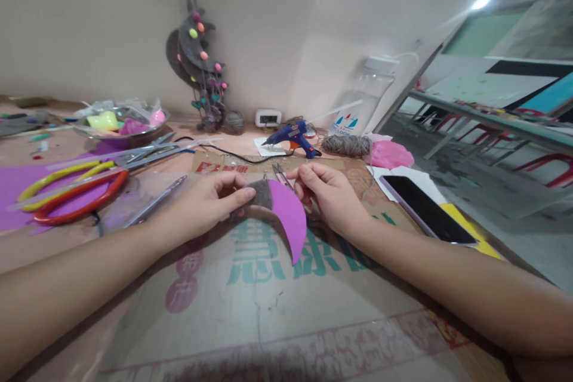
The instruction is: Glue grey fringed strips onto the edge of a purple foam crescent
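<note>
A purple crescent cutout (290, 215) is pinched between the thumb and fingers of my left hand (215, 200). Grey yarn (262, 194) is wrapped round the crescent's upper left end; its lower tip is bare and points down. Just right of the crescent, my right hand (324, 194) is closed, thumb against curled fingers. What those fingers pinch is hidden. Small thread snips (282, 175) show beside the right fingertips, points up and to the left; I cannot tell whether they are held. Under both hands is a printed cardboard sheet (268, 322).
Behind the hands are a blue glue gun (295, 136), a small digital clock (268, 118) and a grey yarn skein (347, 145). Scissors (80, 185) and a pen (156, 200) lie left. A phone (427, 209) and a water bottle (364, 95) are right. A decorated grey moon (197, 48) leans on the wall.
</note>
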Motion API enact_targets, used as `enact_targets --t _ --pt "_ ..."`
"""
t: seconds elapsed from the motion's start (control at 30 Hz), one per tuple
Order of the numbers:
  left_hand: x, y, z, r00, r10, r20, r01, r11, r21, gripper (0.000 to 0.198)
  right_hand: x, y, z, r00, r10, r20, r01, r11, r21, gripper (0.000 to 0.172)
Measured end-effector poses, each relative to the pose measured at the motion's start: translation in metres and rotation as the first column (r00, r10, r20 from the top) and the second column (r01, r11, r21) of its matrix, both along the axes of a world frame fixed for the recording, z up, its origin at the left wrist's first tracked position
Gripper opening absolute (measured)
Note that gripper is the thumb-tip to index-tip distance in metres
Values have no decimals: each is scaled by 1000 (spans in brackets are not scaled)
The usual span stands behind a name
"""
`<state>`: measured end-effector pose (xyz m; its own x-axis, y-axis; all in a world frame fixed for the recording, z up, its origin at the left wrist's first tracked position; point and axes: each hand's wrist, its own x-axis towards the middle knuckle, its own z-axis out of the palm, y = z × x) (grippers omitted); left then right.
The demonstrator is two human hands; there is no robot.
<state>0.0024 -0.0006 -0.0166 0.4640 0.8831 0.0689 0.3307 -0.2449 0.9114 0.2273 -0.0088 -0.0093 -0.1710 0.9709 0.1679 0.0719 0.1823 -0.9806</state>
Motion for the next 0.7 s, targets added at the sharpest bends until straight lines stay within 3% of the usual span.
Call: enact_targets --t 0.3,0.43,0.6,0.7 --pt "1 -1 0 1000 27 10 -27 1000 0 29 -6 -6 8 985 -87 150 92 995 -27 21" --pt "0 -1 -1 998 60 -10 -60 998 -11 30 -5 -7 7 981 -67 182 64 998 24 26" --pt "0 -1 0 998 56 -26 -56 998 0 29 -6 -10 6 966 -56 253 40 997 70 16" --pt "0 -1 0 998 64 -14 -64 998 -2 30 -5 -10 5 957 -82 278 51 992 115 26"
